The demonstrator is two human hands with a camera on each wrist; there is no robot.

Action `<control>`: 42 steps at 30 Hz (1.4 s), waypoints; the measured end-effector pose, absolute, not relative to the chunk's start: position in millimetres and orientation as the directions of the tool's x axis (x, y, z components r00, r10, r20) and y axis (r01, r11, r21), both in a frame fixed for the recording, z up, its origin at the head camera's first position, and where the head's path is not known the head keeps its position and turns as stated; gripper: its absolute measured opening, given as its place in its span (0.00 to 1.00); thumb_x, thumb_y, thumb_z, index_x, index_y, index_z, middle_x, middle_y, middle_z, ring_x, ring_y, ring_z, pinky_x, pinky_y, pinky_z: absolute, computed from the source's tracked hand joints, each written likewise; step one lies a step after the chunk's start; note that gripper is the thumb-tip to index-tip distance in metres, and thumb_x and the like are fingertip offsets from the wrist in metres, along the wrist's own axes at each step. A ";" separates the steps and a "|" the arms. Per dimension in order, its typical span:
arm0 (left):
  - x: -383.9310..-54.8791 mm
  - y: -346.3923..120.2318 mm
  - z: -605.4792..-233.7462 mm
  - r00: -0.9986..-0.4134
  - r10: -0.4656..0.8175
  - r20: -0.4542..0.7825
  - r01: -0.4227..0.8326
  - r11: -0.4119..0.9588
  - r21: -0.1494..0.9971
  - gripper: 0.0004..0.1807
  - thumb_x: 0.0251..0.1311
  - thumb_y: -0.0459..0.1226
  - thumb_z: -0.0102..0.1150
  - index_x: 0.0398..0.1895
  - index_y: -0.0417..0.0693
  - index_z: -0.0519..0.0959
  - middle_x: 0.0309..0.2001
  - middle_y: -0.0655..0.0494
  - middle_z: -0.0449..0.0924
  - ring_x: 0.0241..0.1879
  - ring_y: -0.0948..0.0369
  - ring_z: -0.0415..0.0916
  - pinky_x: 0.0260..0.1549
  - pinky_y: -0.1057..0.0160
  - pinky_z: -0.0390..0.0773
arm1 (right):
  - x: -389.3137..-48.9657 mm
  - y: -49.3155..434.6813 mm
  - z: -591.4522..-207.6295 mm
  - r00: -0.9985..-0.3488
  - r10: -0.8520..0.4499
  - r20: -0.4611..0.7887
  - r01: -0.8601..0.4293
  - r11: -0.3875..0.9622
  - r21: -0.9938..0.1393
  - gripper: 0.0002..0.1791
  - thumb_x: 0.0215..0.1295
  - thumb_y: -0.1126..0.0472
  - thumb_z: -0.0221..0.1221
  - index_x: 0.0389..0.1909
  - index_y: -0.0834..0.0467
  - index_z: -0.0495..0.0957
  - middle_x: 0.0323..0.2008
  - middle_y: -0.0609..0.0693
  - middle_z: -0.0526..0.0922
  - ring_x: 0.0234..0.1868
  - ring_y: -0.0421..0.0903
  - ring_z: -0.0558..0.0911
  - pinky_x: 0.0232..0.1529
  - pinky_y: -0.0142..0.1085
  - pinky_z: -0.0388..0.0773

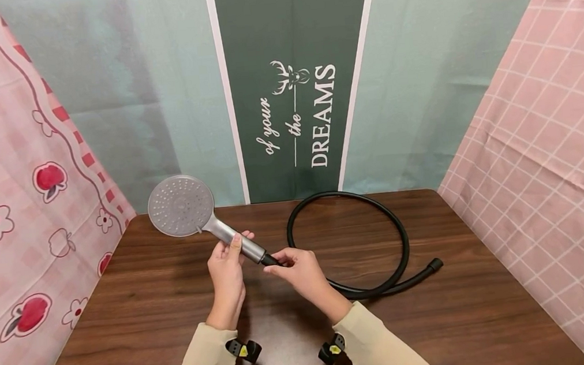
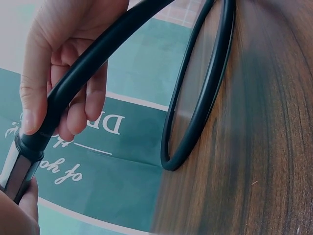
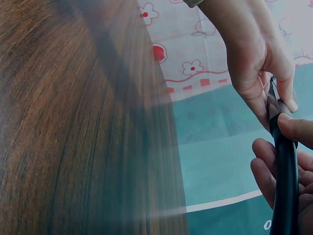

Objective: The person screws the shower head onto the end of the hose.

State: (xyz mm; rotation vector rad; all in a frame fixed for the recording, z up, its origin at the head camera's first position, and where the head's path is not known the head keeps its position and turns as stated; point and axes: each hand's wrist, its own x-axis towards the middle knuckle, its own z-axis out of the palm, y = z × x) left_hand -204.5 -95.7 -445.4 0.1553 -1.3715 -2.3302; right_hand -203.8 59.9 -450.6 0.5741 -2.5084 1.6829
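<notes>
My left hand (image 1: 228, 269) grips the silver handle of a shower head (image 1: 181, 206), its round nozzle face tilted up at the left. At the handle's lower end, my right hand (image 1: 299, 269) pinches the black connector of a shower hose (image 1: 405, 236) between thumb and fingers. In the left wrist view the hose connector (image 2: 35, 142) meets the end of the silver handle (image 2: 18, 171). The right wrist view shows the right thumb (image 3: 296, 129) on the black connector, right beside the handle. Beyond the right hand the hose loops over the table.
The hose's other end (image 1: 436, 265) lies on the brown wooden table (image 1: 471, 323) at the right. A green and teal cloth (image 1: 278, 27) hangs behind the table. Pink patterned cloths stand along the left (image 1: 11, 253) and right (image 1: 552, 171) sides.
</notes>
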 end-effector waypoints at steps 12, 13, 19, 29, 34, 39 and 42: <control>-203.6 -94.7 -444.4 -0.900 -0.418 0.122 0.309 -0.415 0.856 0.14 0.71 0.35 0.55 0.50 0.31 0.76 0.35 0.54 0.88 0.43 0.57 0.87 0.46 0.67 0.83 | -206.1 62.8 -449.3 -0.925 -0.318 0.206 -0.305 0.302 -0.903 0.14 0.59 0.54 0.71 0.39 0.61 0.86 0.29 0.55 0.88 0.30 0.48 0.84 0.26 0.28 0.77; -203.6 -94.5 -444.4 -0.901 -0.417 0.122 0.309 -0.418 0.854 0.13 0.71 0.35 0.55 0.50 0.31 0.76 0.35 0.54 0.88 0.43 0.57 0.87 0.46 0.67 0.83 | -205.9 63.3 -449.0 -0.925 -0.321 0.201 -0.301 0.299 -0.906 0.14 0.59 0.54 0.70 0.39 0.61 0.86 0.29 0.56 0.88 0.30 0.49 0.85 0.27 0.28 0.77; -204.0 -94.2 -444.1 -0.903 -0.411 0.122 0.307 -0.421 0.854 0.14 0.71 0.35 0.55 0.50 0.31 0.75 0.35 0.54 0.88 0.43 0.57 0.87 0.46 0.67 0.83 | -205.6 64.6 -448.2 -0.925 -0.328 0.189 -0.293 0.306 -0.906 0.15 0.60 0.54 0.70 0.40 0.61 0.86 0.30 0.58 0.88 0.30 0.43 0.85 0.27 0.28 0.78; -203.7 -97.8 -443.5 -0.910 -0.400 0.107 0.290 -0.431 0.855 0.16 0.71 0.36 0.54 0.52 0.29 0.75 0.35 0.56 0.88 0.40 0.63 0.87 0.45 0.69 0.82 | -202.6 59.0 -447.0 -0.924 -0.275 0.264 -0.359 0.395 -0.846 0.17 0.53 0.53 0.74 0.41 0.57 0.87 0.34 0.51 0.89 0.30 0.37 0.82 0.30 0.28 0.79; -203.4 -99.0 -444.3 -0.911 -0.403 0.093 0.280 -0.436 0.855 0.17 0.71 0.36 0.55 0.53 0.29 0.74 0.35 0.55 0.88 0.41 0.62 0.87 0.45 0.69 0.83 | -200.9 56.7 -450.7 -0.919 -0.269 0.289 -0.380 0.400 -0.834 0.19 0.52 0.53 0.75 0.42 0.58 0.86 0.36 0.51 0.89 0.33 0.39 0.84 0.34 0.27 0.80; -203.8 -98.8 -445.3 -0.911 -0.402 0.094 0.281 -0.436 0.855 0.17 0.71 0.36 0.54 0.53 0.28 0.74 0.35 0.56 0.88 0.40 0.64 0.87 0.45 0.69 0.83 | -201.0 55.6 -452.7 -0.921 -0.246 0.301 -0.377 0.381 -0.844 0.15 0.53 0.56 0.74 0.40 0.57 0.86 0.34 0.51 0.89 0.32 0.38 0.82 0.33 0.27 0.80; -204.2 -97.8 -445.0 -0.909 -0.404 0.099 0.287 -0.437 0.853 0.17 0.71 0.36 0.54 0.53 0.28 0.74 0.35 0.56 0.88 0.40 0.64 0.87 0.45 0.69 0.83 | -201.4 55.4 -452.2 -0.922 -0.237 0.305 -0.376 0.375 -0.847 0.14 0.54 0.58 0.74 0.39 0.58 0.86 0.33 0.51 0.89 0.31 0.38 0.82 0.31 0.27 0.79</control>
